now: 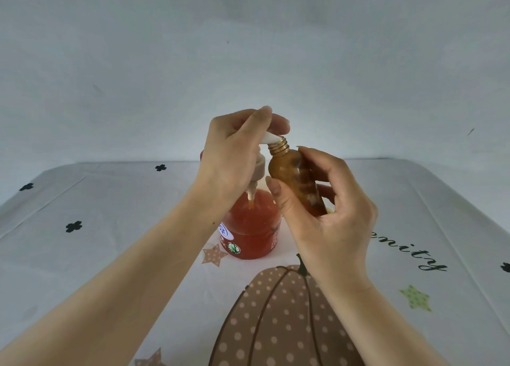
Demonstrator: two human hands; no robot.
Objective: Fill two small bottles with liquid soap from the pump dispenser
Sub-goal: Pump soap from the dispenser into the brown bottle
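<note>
While the small bottle [292, 178] tilts in the air, its mouth meets the pump head [269, 138] | right hand [331, 214] grip holds bottle's body | left hand [229, 156] grip holds pump head | bottle looks light, maybe slippery: hold the middle | pump dispenser [251, 227] sits on tabletop [110, 214]

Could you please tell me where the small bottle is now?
In the head view the small bottle is right of centre, gripped by the right hand, its open neck at the spout of the pump dispenser.

Left hand [231, 156] presses pump dispenser [252, 225]; right hand [325, 211] holds small bottle [295, 181] at nozzle.
</note>
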